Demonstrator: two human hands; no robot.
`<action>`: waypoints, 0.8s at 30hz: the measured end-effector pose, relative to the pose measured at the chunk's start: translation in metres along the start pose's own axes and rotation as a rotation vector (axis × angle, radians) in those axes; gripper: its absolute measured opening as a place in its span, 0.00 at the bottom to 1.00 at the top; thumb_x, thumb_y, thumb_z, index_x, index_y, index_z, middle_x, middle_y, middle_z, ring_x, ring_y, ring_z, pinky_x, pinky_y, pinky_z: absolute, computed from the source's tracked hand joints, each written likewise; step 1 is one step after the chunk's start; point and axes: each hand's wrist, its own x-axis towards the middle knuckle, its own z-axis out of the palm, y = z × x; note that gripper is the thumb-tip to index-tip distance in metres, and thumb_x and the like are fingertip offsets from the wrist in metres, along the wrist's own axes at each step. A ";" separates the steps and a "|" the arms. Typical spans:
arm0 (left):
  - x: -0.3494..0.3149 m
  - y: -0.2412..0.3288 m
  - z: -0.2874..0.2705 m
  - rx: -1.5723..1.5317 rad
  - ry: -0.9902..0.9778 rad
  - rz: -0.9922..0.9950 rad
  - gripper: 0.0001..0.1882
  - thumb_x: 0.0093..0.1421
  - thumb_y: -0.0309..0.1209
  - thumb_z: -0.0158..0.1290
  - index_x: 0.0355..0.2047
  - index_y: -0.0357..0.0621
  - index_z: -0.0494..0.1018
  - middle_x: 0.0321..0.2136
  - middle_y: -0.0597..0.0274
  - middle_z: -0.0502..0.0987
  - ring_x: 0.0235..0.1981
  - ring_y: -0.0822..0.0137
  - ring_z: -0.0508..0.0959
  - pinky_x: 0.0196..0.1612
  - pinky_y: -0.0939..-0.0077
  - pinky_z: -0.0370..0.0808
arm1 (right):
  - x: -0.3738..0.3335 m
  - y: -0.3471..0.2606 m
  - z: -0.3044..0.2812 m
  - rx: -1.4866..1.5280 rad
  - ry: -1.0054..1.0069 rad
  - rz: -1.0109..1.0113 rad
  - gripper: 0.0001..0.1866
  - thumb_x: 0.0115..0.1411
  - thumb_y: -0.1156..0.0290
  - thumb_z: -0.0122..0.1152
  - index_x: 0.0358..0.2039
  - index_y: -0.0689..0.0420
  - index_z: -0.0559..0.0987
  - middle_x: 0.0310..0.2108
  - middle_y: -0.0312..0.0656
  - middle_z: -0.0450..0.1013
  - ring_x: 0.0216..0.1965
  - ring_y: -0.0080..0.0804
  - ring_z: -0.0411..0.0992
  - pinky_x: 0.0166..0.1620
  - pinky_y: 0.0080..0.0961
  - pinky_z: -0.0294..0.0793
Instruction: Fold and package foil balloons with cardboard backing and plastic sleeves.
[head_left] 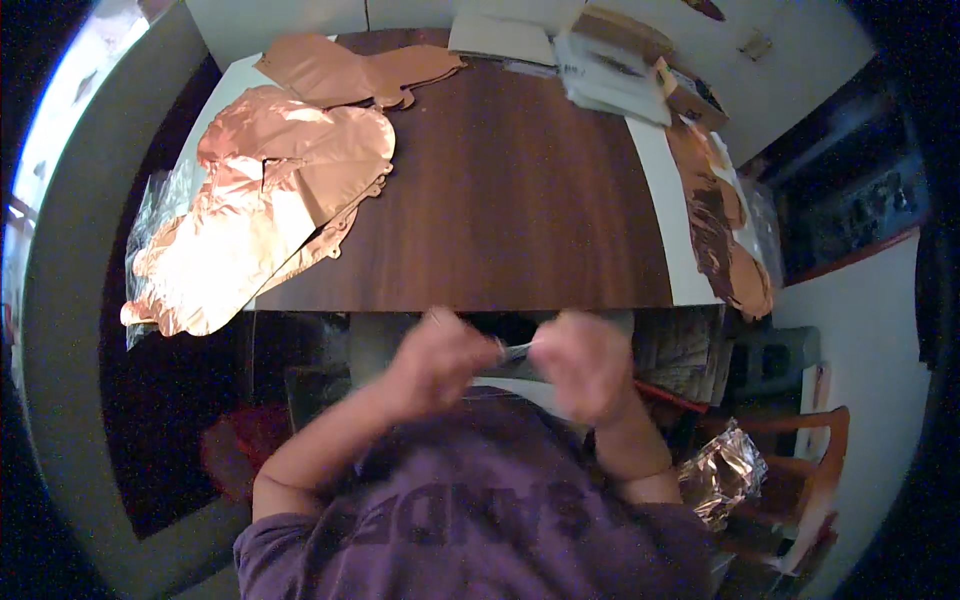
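Observation:
My left hand [438, 362] and my right hand [585, 365] are both closed in front of my chest, just off the table's near edge. Between them stretches a short, thin, pale strip [518, 351], its ends hidden inside my fingers. Motion smears both hands, so the strip's kind cannot be made out. Left of my hands, a pile of flat, shiny copper-coloured foil shapes [290, 190] with small tabs, like uninflated foil balloons, lies on the table. Neither hand touches the pile.
The brown wood-grain table [520, 200] has pale side borders. More copper foil shapes [350, 70] lie at the far left and copper foil [715, 210] along the right edge. White packets [610, 75] and a cardboard box [690, 95] stand far right. Crumpled foil [722, 472] rests by a wooden chair [820, 470].

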 end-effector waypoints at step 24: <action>0.062 0.025 -0.019 -0.247 0.015 0.033 0.13 0.50 0.19 0.52 0.36 0.43 0.76 0.26 0.58 0.76 0.26 0.58 0.75 0.30 0.70 0.72 | 0.013 0.045 0.000 0.287 -0.072 0.192 0.04 0.53 0.78 0.50 0.23 0.59 0.71 0.20 0.46 0.67 0.22 0.40 0.69 0.28 0.33 0.68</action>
